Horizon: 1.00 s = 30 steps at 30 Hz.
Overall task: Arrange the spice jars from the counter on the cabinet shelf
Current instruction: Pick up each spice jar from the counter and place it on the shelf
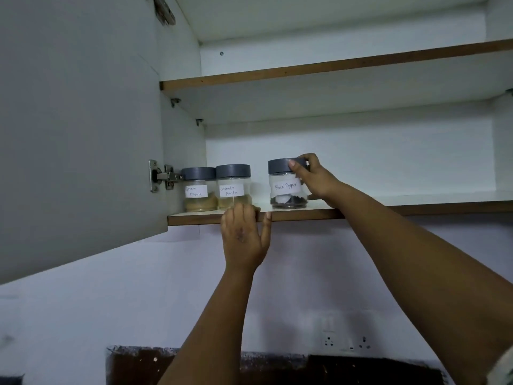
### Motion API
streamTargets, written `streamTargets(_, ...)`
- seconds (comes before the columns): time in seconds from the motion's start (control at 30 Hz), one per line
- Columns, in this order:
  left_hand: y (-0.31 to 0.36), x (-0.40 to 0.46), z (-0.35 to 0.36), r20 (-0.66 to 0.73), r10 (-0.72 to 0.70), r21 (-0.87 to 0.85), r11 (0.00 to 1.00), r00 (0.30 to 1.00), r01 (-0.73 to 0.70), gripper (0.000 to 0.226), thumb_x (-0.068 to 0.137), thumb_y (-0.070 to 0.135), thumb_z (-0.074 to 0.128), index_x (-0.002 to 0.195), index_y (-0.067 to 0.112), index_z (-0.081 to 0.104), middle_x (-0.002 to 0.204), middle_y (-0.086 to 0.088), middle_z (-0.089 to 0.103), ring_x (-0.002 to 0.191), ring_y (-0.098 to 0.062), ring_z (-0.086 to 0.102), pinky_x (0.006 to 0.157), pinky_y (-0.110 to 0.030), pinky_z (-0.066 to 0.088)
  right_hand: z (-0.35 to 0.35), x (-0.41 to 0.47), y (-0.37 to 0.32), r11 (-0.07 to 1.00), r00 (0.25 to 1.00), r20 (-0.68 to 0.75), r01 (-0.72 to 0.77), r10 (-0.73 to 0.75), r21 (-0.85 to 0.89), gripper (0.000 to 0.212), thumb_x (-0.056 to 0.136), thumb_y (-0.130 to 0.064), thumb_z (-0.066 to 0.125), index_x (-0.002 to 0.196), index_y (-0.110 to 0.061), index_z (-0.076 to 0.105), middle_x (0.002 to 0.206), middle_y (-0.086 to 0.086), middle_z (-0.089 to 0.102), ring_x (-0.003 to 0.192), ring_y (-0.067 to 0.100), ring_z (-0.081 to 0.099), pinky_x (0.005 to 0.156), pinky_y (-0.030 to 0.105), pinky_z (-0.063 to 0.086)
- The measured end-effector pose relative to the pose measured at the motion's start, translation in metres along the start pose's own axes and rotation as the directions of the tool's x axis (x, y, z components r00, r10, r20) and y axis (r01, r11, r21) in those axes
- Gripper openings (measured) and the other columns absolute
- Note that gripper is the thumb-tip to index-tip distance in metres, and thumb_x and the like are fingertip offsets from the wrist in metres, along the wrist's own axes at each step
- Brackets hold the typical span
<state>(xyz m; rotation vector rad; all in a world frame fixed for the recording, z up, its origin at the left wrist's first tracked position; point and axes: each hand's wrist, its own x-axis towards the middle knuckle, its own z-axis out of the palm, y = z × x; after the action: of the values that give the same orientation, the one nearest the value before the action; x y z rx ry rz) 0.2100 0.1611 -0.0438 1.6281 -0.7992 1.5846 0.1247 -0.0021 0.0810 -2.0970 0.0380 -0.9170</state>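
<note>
Cabinet door swung wide open, left of the bottom shelf. That shelf is the landmark; an upper shelf above it carries nothing I can see.

Right hand reaches onto the bottom shelf, thumb and fingers curled round the grey lid of the black pepper jar; jar upright, base seemingly down on the board near the front edge. Left hand hooks its fingers over that front edge, holding no jar, just bracing.

At the shelf's left end: garam masala jar against the hinge side, coriander powder jar touching beside it. Pepper jar stands apart to their right.

Judgement: placing step. Best done by sliding the jar left to close the gap, label kept forward, base flat before letting go, clear of the lip
</note>
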Motion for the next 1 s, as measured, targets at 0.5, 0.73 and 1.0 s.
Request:
streamTargets(0.5,-0.010,-0.002,0.020,-0.062,0.033,0.045,0.999,0.997,-0.031,0.034,0.095,0.040,0.042,0.088,0.011,0.057,0.087,-0.007,0.055,0.085,-0.024,0.052,0.087,-0.038,0.041,0.047,0.035,0.008,0.999,0.999,0.041,-0.029,0.030,-0.030,0.066,0.095,-0.064,0.030,0.149,-0.030,0.015,0.134,0.012,0.051,0.114,0.030,0.054,0.085,0.044,0.053)
streamTargets(0.73,-0.013,-0.003,0.019,-0.048,0.046,0.043,0.998,0.998,-0.044,0.030,0.094,0.039,0.046,0.089,0.011,0.057,0.087,-0.007,0.055,0.086,-0.024,0.053,0.088,-0.038,0.041,0.047,0.032,0.007,0.997,1.000,0.015,-0.022,0.024,-0.073,0.062,0.096,-0.061,0.031,0.146,-0.028,0.017,0.122,0.013,0.058,0.104,0.031,0.062,0.079,0.044,0.055)
streamTargets(1.0,-0.010,-0.004,0.015,-0.018,0.031,0.005,1.000,0.999,-0.031,0.030,0.094,0.038,0.047,0.090,0.011,0.057,0.088,-0.006,0.055,0.088,-0.024,0.053,0.090,-0.038,0.042,0.047,0.030,0.006,0.990,0.998,0.050,-0.042,0.049,-0.135,0.071,0.094,-0.066,0.031,0.151,-0.034,0.003,0.138,0.012,0.049,0.109,0.029,0.056,0.074,0.036,0.051)
